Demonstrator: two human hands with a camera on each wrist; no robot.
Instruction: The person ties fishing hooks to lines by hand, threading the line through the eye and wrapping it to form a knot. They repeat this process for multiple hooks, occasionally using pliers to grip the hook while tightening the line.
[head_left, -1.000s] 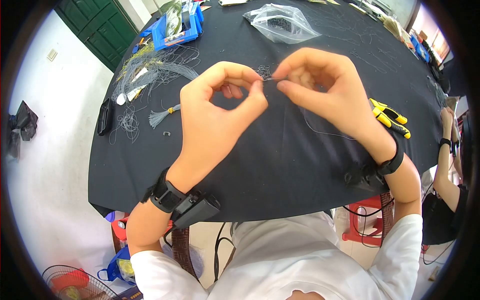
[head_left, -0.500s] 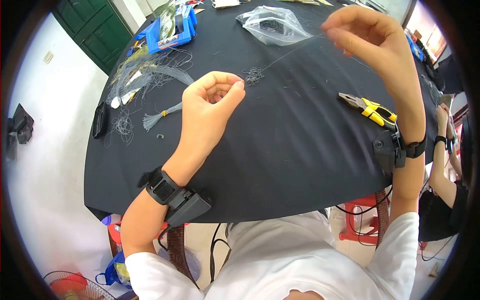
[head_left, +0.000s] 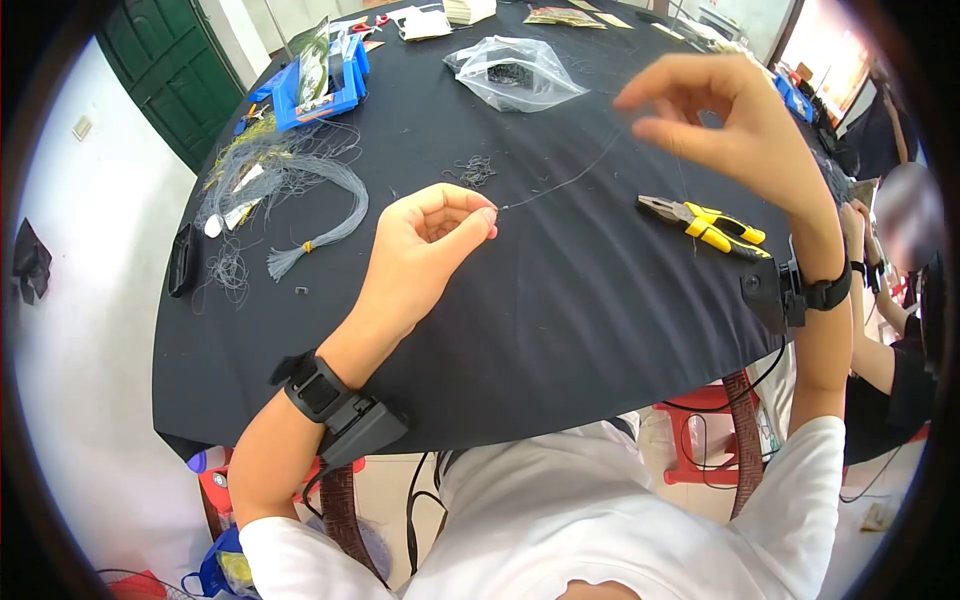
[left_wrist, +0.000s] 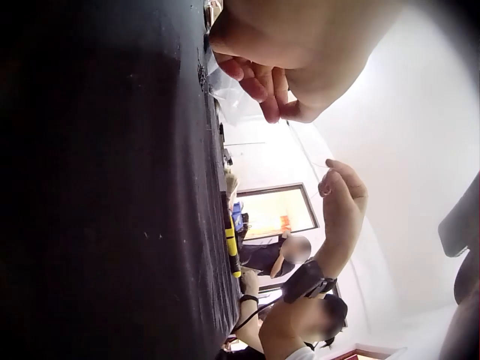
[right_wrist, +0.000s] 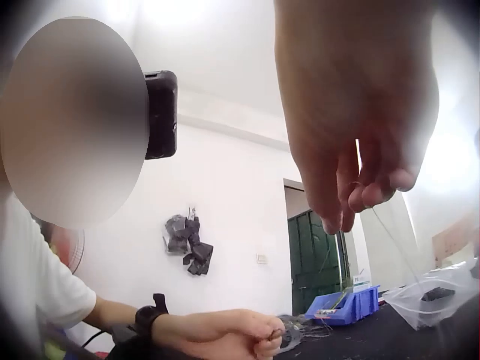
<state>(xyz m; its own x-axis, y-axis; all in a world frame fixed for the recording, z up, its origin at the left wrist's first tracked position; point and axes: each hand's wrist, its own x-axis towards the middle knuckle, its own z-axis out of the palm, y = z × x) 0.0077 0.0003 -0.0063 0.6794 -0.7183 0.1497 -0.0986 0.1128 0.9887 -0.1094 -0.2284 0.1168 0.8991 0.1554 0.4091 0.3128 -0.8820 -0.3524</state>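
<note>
My left hand (head_left: 425, 250) pinches the end of a thin grey line (head_left: 560, 185) between thumb and index finger, with a tiny dark bit showing at the fingertips. From there the line runs up and right in a slight curve to my right hand (head_left: 740, 120), raised over the right of the table. In the right wrist view the line (right_wrist: 394, 240) leaves the curled fingertips of that hand. Just beyond my left hand lies a small tangled heap of dark wiry pieces (head_left: 473, 170). Yellow-and-black pliers (head_left: 710, 225) lie below my right hand.
A clear plastic bag (head_left: 515, 75) with dark contents lies at the back. On the left are a bundle of grey line (head_left: 345, 195) tied with a yellow band, loose tangles, a blue bin (head_left: 320, 90) and a black object (head_left: 184, 260). Another person (head_left: 880, 340) sits at the right.
The hands were fingertip to fingertip; my right hand has moved away to the right, stretching the line between them, then come slightly lower. My left hand has shifted nearer, off the dark heap.
</note>
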